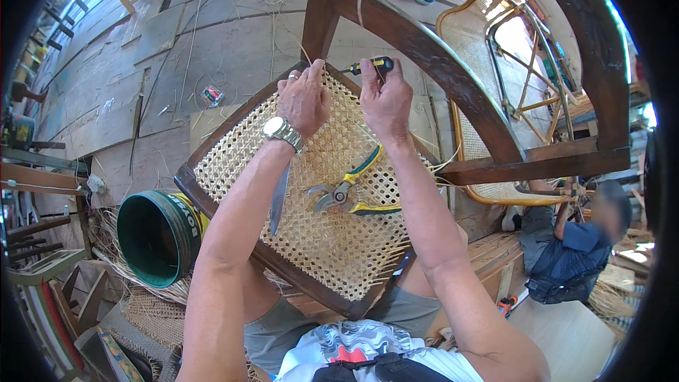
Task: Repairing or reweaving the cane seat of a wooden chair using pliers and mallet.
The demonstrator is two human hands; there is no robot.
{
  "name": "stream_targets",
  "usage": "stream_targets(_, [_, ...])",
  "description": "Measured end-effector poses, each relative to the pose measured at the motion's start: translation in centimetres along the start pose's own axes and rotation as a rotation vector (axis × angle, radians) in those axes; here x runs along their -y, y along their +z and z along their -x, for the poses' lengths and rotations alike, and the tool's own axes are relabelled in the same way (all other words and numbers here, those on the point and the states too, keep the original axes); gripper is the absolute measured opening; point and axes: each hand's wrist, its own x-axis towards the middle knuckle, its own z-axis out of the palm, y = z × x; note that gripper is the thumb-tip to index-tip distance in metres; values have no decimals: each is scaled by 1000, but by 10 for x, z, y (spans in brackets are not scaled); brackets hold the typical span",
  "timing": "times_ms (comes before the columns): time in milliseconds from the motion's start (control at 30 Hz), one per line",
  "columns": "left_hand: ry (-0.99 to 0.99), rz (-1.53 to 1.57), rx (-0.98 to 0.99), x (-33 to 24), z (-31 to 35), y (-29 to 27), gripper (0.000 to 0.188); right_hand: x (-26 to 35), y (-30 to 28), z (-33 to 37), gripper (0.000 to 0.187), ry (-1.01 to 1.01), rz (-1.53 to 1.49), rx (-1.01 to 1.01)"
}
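A wooden chair seat with woven cane mesh (233,148) lies across my lap, tilted like a diamond. My left hand (305,97), with a wristwatch (281,131), is closed at the far corner of the seat, and a thin cane strand (302,48) rises from its fingertips. My right hand (387,102) grips a screwdriver-like tool (380,65) with a black and yellow handle, its shaft pointing left toward that corner. Yellow-handled pruning shears (341,194) rest on the mesh, jaws apart. A knife blade (280,201) lies partly under my left forearm.
The chair's dark curved frame (438,49) rises at the far right. A green bucket (150,237) stands left of the seat. Beyond the frame is a rattan chair (460,120); a person (576,240) sits at the right. Cane scraps lie on the plank floor (163,49).
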Motion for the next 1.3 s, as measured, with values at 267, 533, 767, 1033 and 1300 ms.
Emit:
stream_targets(267, [-8, -14, 22, -1, 0, -2, 55, 10, 6, 0, 29, -103, 101, 45])
stream_targets(533, [60, -129, -16, -2, -4, 6, 39, 8, 13, -10, 32, -97, 18, 30])
stream_targets(767, [25, -52, 82, 17, -3, 8, 32, 29, 56, -36, 35, -244, 173, 190])
stream_targets(1033, [27, -45, 98, 19, -2, 4, 35, 22, 61, -17, 31, -347, 175, 149])
stream_targets(1300, [34, -57, 42, 18, -10, 8, 42, 45, 22, -25, 26, -259, 149, 84])
